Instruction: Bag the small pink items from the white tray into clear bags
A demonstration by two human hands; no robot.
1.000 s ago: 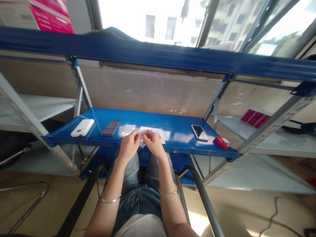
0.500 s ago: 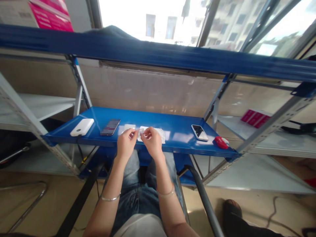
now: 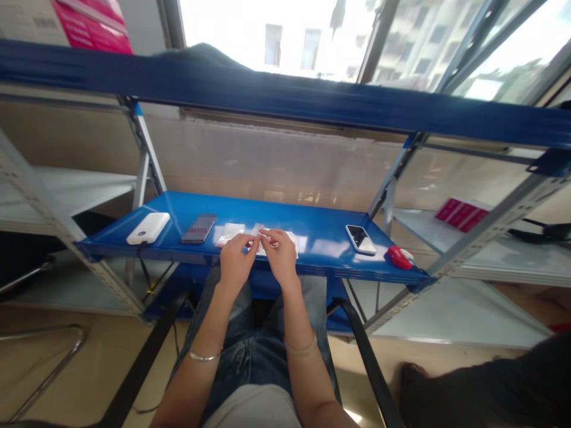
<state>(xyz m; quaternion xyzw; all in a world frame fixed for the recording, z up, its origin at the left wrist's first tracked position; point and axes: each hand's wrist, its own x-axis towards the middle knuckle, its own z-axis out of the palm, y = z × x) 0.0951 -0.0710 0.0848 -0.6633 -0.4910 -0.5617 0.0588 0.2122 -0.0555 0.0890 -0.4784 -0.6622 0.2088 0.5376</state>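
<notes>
Nearest are the person's blue jeans (image 3: 232, 356), between two dark chair armrests (image 3: 145, 359), with a silver bangle (image 3: 205, 357) around the left forearm and a paler band (image 3: 301, 349) around the right. Off to the right, another person's dark clothing (image 3: 495, 389) fills the lower corner. The left hand (image 3: 237, 260) and right hand (image 3: 280, 254) meet over the front edge of the blue shelf (image 3: 321, 217). Each has its grip closed to a pinch of thumb and finger, the fingertips nearly touching, on a small translucent piece (image 3: 257, 228) that sticks up between them; its details are too small to make out. A crumpled white sheet (image 3: 291, 236) lies under and behind the right hand, and a flat pale packet (image 3: 231, 230) lies just beyond the left. Farther left on the shelf are a dark phone (image 3: 199, 229), its screen blurred, and a white device (image 3: 148, 228) with a black cable; toward the right end sit a white-edged phone (image 3: 361, 240) and, near the corner, a red-and-white object (image 3: 400, 257). A pink box (image 3: 462, 214) rests on the grey side shelf (image 3: 504, 249) beyond. At the back, a blue beam (image 3: 285, 98) crosses before the bright window (image 3: 232, 35).
</notes>
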